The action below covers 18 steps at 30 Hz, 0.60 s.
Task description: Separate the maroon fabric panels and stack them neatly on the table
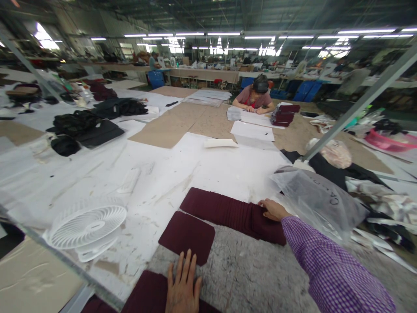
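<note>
My left hand (pixel 184 284) lies flat, fingers spread, at the near edge of the table. Its fingertips reach the near edge of a single maroon fabric piece (pixel 187 237) with cut corners. Beneath and beside the palm is more maroon fabric (pixel 143 295). Farther right, my right hand (pixel 275 210) has its fingers curled and pinching at the right end of a long row of overlapping maroon fabric pieces (pixel 224 211). Part of the grip is hidden by the hand itself. A purple checked sleeve covers my right arm.
A white fan (pixel 89 226) stands at the left. Right of the row lies a clear plastic bag (pixel 319 200), near a slanted metal pole (pixel 358 104). Across the table a person (pixel 256 95) bends over papers beside a maroon fabric stack (pixel 285 115). Dark garments (pixel 97 126) lie left.
</note>
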Each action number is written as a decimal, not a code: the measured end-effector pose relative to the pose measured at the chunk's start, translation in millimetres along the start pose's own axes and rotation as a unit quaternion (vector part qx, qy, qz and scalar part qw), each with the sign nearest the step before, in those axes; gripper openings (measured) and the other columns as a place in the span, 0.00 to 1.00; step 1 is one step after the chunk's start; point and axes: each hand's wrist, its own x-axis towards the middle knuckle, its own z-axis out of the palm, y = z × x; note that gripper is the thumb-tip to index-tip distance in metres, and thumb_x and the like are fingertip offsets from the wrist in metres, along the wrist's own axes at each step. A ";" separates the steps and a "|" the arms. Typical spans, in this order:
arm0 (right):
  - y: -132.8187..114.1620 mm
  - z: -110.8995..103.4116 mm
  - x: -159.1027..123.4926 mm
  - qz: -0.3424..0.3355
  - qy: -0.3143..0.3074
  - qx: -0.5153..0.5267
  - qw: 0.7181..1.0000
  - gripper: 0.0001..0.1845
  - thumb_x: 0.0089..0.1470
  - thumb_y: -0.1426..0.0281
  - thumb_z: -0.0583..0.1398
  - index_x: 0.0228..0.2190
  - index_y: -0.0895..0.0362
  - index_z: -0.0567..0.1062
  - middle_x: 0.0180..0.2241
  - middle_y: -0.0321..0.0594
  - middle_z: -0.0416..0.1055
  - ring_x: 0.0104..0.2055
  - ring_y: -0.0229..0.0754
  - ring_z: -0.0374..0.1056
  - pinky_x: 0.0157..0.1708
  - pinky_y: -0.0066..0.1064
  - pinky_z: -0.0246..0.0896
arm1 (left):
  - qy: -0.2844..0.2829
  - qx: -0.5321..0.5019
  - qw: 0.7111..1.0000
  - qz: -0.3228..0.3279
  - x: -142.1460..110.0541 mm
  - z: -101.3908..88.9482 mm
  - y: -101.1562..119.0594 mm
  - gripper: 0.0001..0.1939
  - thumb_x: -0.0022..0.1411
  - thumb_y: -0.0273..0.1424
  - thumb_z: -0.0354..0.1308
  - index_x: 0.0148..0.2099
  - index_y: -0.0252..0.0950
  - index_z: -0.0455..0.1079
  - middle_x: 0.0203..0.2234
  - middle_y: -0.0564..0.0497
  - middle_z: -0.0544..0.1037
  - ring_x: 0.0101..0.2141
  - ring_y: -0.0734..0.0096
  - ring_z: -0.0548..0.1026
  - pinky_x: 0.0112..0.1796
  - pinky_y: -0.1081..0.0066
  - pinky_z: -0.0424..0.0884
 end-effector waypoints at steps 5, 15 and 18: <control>0.0 -0.1 6.2 0.000 0.002 0.008 1.000 0.13 0.57 0.64 0.58 0.42 0.58 0.71 0.44 0.42 0.70 0.42 0.43 0.69 0.42 0.41 0.66 | -0.003 -0.002 1.000 -0.002 -0.7 -1.2 -0.6 0.26 0.60 0.32 0.51 0.61 0.34 0.60 0.59 0.45 0.65 0.59 0.54 0.59 0.57 0.51 0.50; 1.4 2.7 -7.3 -0.030 0.054 0.035 0.997 0.13 0.57 0.64 0.58 0.42 0.58 0.71 0.42 0.41 0.71 0.42 0.43 0.68 0.43 0.42 0.64 | -0.007 0.013 1.000 -0.001 1.5 -7.3 -0.8 0.27 0.60 0.33 0.51 0.61 0.35 0.58 0.60 0.47 0.64 0.60 0.55 0.58 0.59 0.52 0.46; 4.2 2.8 -5.6 -0.044 0.062 0.052 0.996 0.13 0.57 0.64 0.58 0.41 0.58 0.72 0.42 0.40 0.71 0.42 0.43 0.69 0.44 0.42 0.64 | -0.010 0.019 1.000 0.000 2.3 -7.9 -0.5 0.26 0.61 0.33 0.51 0.61 0.35 0.59 0.60 0.48 0.65 0.60 0.55 0.58 0.59 0.52 0.46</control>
